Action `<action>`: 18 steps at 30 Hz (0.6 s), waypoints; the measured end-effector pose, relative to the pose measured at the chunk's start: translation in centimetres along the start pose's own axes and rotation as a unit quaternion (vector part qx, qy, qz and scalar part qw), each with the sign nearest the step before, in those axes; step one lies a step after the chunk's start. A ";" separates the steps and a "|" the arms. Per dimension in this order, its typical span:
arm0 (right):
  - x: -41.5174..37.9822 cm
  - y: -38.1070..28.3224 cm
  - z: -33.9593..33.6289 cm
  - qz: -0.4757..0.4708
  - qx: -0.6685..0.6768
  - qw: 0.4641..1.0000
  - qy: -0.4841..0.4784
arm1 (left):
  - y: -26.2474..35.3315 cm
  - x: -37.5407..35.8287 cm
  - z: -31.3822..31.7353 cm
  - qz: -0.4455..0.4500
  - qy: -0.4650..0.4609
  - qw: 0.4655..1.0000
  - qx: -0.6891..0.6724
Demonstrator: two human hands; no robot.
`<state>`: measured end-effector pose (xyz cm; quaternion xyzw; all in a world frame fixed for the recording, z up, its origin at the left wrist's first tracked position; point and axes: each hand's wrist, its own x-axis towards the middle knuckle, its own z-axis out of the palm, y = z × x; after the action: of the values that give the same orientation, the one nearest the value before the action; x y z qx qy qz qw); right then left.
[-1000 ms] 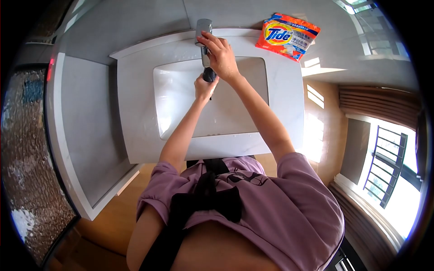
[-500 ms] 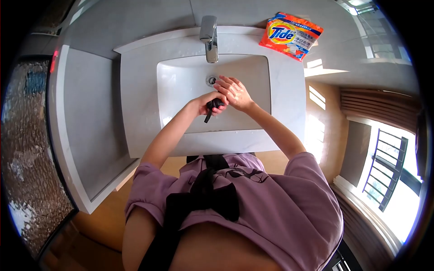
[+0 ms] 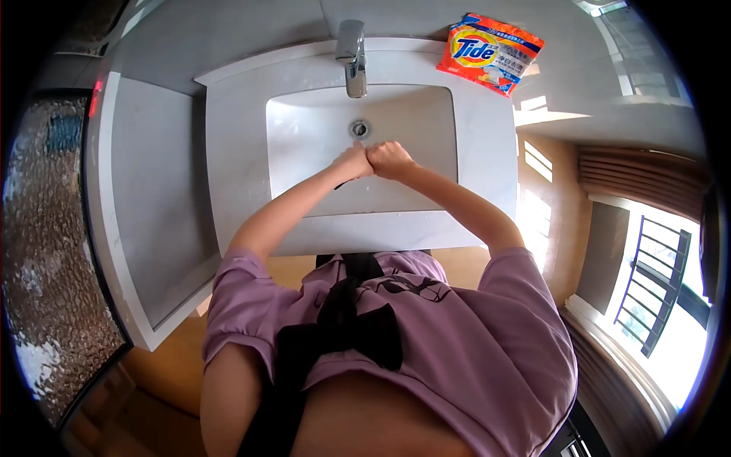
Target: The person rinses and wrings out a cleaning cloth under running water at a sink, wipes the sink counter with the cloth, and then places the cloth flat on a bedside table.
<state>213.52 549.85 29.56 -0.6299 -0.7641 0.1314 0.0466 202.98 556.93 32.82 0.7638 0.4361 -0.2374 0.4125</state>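
Note:
Over the white sink basin, my two hands are pressed together just below the drain. My left hand is closed round a small dark piece of cloth; only a short end pokes out under the wrist, and the rest is hidden. Right against it, my right hand is curled into a fist, knuckles up. Whatever lies inside that fist cannot be seen. The chrome faucet stands beyond the hands, with no water visibly running.
An orange Tide detergent bag lies at the back right corner of the white countertop. The metal drain is in the basin floor. A grey panel with a white edge stands at left, and a barred window is at right.
My right hand, spread with whitish suds on it before, has closed into a fist beside my left. The dark cloth, plainly visible earlier, is now mostly covered.

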 end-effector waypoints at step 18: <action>-2.0 -1.0 3.4 0.230 0.135 0.962 -0.056 | -1.9 2.2 2.7 0.274 0.081 0.907 0.309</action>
<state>212.17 547.23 26.79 -0.7680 -0.5753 0.2757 0.0570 202.42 556.22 28.92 0.9590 0.1463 -0.1754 0.1676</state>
